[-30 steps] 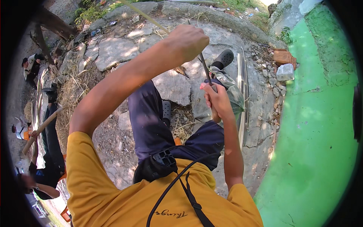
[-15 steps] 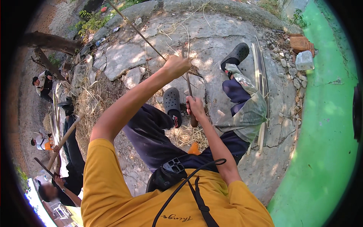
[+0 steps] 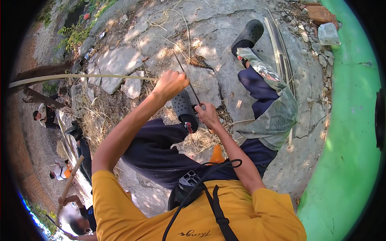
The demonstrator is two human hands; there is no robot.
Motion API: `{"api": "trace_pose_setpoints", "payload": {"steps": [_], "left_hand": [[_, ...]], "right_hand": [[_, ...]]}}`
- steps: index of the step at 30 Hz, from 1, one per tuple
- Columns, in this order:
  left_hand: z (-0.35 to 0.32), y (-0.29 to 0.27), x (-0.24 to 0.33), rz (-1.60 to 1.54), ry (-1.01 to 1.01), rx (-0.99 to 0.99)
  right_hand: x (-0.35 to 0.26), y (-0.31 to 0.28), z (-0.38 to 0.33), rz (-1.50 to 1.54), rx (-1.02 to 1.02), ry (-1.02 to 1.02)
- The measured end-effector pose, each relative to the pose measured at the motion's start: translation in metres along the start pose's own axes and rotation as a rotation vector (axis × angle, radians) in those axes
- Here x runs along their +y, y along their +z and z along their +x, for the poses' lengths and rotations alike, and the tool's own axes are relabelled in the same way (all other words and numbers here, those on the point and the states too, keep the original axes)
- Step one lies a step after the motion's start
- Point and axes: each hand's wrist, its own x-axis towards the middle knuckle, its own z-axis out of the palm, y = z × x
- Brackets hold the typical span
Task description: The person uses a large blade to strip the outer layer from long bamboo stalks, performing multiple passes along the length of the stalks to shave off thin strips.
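Note:
My left hand [image 3: 172,85] is closed around a long, thin bamboo strip [image 3: 100,76]. From that fist the strip runs far out to the left, bending slightly, and a thin end shows just right of the knuckles. Gripped in my right hand [image 3: 208,115] is a long, narrow knife [image 3: 194,93]. Its dark blade slants up and left, passing close beside my left fist. Whether the blade touches the strip I cannot tell. Both hands are above the ground between my legs, near my left clog [image 3: 182,105].
Long split strips [image 3: 277,50] lie on the cracked concrete beyond my right leg, beside a green wall [image 3: 345,100]. Thin shavings [image 3: 199,138] litter the ground between my feet. At the left, a person [image 3: 78,223] holds a pole [image 3: 70,184]. An orange object [image 3: 217,154] sits near my lap.
The bamboo strip has swung from pointing away ahead to pointing left. My left hand has moved a little left and nearer. The knife now leans further left.

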Motion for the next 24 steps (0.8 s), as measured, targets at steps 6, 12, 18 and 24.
{"api": "trace_pose_setpoints", "payload": {"steps": [6,12,18,24], "left_hand": [[0.003,0.004,0.004,-0.003,0.021,0.04],[0.013,0.013,0.003,-0.236,-0.09,-0.051],[0.016,-0.015,0.009,-0.456,-0.317,-0.122],[0.026,-0.023,0.015,-0.464,-0.325,-0.201]], "right_hand": [[-0.002,-0.004,-0.008,-0.184,0.108,-0.093],[-0.005,-0.01,-0.011,-0.146,0.101,-0.081],[-0.013,-0.004,-0.016,-0.09,0.122,-0.046],[-0.005,-0.01,-0.006,-0.161,0.168,-0.078]]}}
